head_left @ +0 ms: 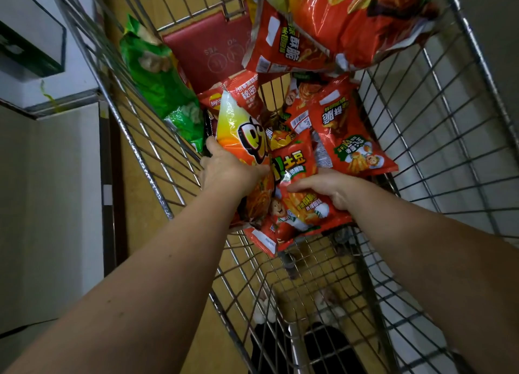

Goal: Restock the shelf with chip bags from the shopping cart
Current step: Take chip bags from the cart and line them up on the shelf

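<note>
Hands in cart (438,137): left hand (227,171) grips orange bag (241,137), right hand (323,186) holds red bag (297,205) nr left wall; lift both gently w/o crushing, 2 bags.

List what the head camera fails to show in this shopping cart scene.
- Shelf: nowhere in the head view.
- Left hand fingers: hidden behind the orange-yellow chip bag it grips.
- Big red bag: cut off by the top edge.
- Floor under the cart: blurred through the wire mesh.
- Right hand thumb: hidden beneath the hand.
</note>
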Demonstrator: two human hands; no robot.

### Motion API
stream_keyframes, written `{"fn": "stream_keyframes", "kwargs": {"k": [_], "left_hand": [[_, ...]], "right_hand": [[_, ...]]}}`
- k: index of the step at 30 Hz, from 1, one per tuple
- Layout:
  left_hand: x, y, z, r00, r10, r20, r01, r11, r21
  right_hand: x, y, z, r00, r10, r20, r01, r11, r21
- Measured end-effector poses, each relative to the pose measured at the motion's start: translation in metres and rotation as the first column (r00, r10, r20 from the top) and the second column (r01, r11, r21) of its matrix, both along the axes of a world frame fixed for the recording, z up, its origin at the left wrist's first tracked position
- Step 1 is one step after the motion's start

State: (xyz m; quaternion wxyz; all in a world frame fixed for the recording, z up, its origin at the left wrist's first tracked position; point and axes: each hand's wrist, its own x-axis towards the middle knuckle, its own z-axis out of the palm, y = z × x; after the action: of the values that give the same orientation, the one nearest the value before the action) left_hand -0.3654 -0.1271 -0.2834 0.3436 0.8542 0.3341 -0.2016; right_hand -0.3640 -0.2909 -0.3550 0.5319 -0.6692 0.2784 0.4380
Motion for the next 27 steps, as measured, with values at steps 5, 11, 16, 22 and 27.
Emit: {"fn": "stream_keyframes", "kwargs": {"k": [5,11,16,22,27], "left_hand": [[-0.007,-0.003,0.011,0.999,-0.016,0.031,0.016,1.0,-0.003],[-0.02,-0.005,0.059,0.988,-0.032,0.153,0.034,0.999,-0.013],[-0.032,0.01,0.119,0.964,0.005,0.264,0.004,0.999,-0.033],[-0.041,0.031,0.2,0.893,0.072,0.445,-0.053,0.997,-0.054],[-0.046,0.045,0.268,0.784,0.11,0.611,-0.093,0.994,-0.059]], "right_hand": [[-0.018,-0.002,0.011,0.968,-0.044,0.247,0.086,0.983,-0.163],[-0.019,0.002,0.054,0.906,-0.075,0.416,0.144,0.98,-0.138],[-0.02,0.013,0.111,0.851,-0.011,0.525,0.09,0.988,-0.125],[-0.004,0.025,0.204,0.734,-0.026,0.678,0.099,0.993,-0.07],[0.011,0.037,0.284,0.612,-0.069,0.788,0.111,0.994,0.001]]}}
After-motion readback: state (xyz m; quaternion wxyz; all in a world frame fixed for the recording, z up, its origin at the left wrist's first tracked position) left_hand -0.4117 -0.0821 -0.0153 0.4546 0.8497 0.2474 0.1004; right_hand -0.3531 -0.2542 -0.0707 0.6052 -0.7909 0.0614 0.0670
